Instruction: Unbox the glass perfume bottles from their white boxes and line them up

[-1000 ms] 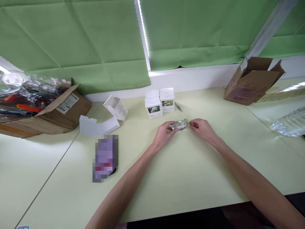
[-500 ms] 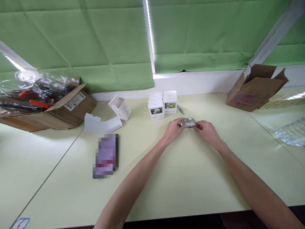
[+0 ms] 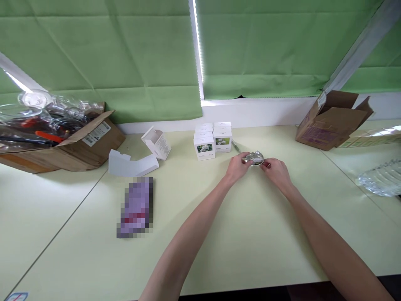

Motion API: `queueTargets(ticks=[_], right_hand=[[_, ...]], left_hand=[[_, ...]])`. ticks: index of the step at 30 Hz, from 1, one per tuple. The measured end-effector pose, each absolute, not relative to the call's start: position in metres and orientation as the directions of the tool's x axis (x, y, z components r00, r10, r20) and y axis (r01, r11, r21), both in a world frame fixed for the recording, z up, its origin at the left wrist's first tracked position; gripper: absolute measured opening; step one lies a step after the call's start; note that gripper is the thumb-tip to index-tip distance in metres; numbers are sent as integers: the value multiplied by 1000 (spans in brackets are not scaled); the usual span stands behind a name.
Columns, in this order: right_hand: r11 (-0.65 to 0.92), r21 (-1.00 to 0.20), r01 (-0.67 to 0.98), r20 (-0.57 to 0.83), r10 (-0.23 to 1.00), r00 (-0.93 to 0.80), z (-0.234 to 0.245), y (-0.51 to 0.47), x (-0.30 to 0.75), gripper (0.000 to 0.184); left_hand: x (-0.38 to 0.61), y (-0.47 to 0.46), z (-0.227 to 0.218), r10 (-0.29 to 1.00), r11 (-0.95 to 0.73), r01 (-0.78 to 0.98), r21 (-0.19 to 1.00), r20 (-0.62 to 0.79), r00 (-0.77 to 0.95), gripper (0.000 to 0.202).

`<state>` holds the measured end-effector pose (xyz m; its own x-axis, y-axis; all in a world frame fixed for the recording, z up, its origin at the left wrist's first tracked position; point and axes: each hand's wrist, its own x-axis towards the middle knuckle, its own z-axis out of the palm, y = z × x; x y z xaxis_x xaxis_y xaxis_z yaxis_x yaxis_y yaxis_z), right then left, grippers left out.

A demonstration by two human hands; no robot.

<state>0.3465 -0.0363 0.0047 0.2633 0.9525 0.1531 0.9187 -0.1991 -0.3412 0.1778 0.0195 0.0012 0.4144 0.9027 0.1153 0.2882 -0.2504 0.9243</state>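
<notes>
Gap between right hand (image 3: 277, 170) and silvery packet (image 3: 254, 158) is closed since a second ago; packet is pinched at both ends, left hand (image 3: 237, 165) included, near the far edge of the table (image 3: 282, 138)

Stacked boxes (image 3: 213, 141) sit behind and left of the foil packet (image 3: 254, 158).
</notes>
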Motion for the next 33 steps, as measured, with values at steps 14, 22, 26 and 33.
queueTargets(ticks=[14, 22, 26, 33], right_hand=[[-269, -322, 907, 78, 948, 309, 15, -41, 347, 33], [-371, -201, 907, 29, 923, 384, 45, -75, 333, 29], [-300, -227, 927, 48, 947, 318, 49, -84, 317, 40], [-205, -306, 930, 90, 966, 242, 41, -86, 302, 38]], left_hand=[[146, 0, 10, 916, -244, 249, 937, 139, 376, 45], [87, 4, 34, 872, -469, 523, 711, 466, 149, 23], [60, 17, 39, 773, -466, 660, 589, 634, -19, 22], [36, 39, 27, 884, -295, 578, 761, 447, -137, 66]])
